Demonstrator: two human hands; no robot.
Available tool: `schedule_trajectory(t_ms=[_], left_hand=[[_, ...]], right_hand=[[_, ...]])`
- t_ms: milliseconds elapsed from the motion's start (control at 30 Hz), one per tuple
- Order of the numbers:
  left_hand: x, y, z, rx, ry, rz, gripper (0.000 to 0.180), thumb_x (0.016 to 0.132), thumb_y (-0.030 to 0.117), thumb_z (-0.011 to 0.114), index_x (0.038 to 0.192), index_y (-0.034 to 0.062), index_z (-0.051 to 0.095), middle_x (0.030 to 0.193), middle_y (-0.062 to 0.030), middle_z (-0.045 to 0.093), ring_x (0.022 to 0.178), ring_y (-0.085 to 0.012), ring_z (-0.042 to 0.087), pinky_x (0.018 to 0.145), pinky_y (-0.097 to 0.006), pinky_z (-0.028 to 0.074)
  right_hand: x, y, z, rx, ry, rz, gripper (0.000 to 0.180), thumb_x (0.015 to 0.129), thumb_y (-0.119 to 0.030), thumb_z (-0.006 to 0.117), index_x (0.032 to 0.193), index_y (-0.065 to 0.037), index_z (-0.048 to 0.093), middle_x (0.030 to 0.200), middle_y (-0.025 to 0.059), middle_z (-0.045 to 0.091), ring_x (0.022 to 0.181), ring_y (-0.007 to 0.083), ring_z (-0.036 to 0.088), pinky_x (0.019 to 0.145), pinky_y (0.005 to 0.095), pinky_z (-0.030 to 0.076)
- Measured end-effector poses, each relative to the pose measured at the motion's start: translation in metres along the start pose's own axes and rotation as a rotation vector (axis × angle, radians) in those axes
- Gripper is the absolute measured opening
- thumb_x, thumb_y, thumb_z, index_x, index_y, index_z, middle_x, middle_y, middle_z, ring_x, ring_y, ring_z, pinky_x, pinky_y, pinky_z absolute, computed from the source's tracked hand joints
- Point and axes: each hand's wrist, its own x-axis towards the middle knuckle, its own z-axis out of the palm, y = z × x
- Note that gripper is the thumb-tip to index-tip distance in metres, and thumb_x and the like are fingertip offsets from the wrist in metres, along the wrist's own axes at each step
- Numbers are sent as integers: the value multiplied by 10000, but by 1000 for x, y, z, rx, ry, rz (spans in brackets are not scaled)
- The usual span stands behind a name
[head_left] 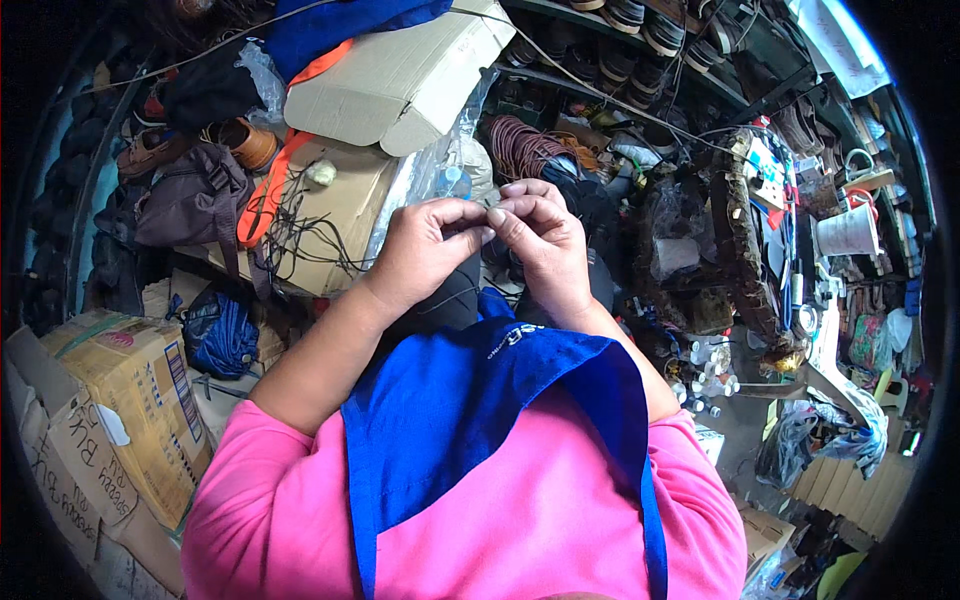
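My left hand [425, 250] and my right hand [540, 240] meet fingertip to fingertip in front of my chest, above a dark object [450, 300] in my lap. The fingers of both hands are pinched together on something very thin, too small to make out; a dark thread seems to run down from them. Below the hands hangs my blue apron [470, 420] over a pink shirt [540, 530].
Cardboard boxes [400, 80] and tangled black cords [300, 230] lie at the upper left, with brown shoes [240, 140] and a dark bag [190, 200]. More printed boxes [130, 400] stand at the left. A cluttered workbench with small bottles [710, 370], a white cup [848, 232] and tools fills the right.
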Motion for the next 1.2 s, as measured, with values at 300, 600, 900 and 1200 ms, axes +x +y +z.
schedule_trajectory(t_ms=[300,600,900,1200], left_hand=[[-5,-6,2,22,108,29,125,815,23,639,934,-10,657,816,-24,647,729,-60,562,653,-206,460],[-7,-4,3,-11,152,53,122,813,33,645,924,-13,661,776,-27,645,676,-53,552,612,-206,461],[-8,-4,0,45,135,22,144,819,12,636,958,-26,647,867,-47,654,801,-88,590,730,-223,485],[-9,-1,1,88,141,49,146,825,11,628,964,-27,646,867,-47,655,800,-88,587,730,-225,483]], right_hand=[[-1,0,0,-164,32,-93,65,754,-76,684,770,-30,640,985,84,579,959,168,530,857,296,409],[-1,-2,3,-191,28,-159,78,740,-69,688,760,-21,629,865,81,626,859,171,573,793,295,444],[-1,-8,5,-248,28,-161,77,743,-76,686,751,-24,629,870,82,632,868,173,579,797,294,446],[-1,-10,5,-277,29,-185,75,738,-74,685,735,-26,627,855,80,625,850,180,580,781,297,451]])
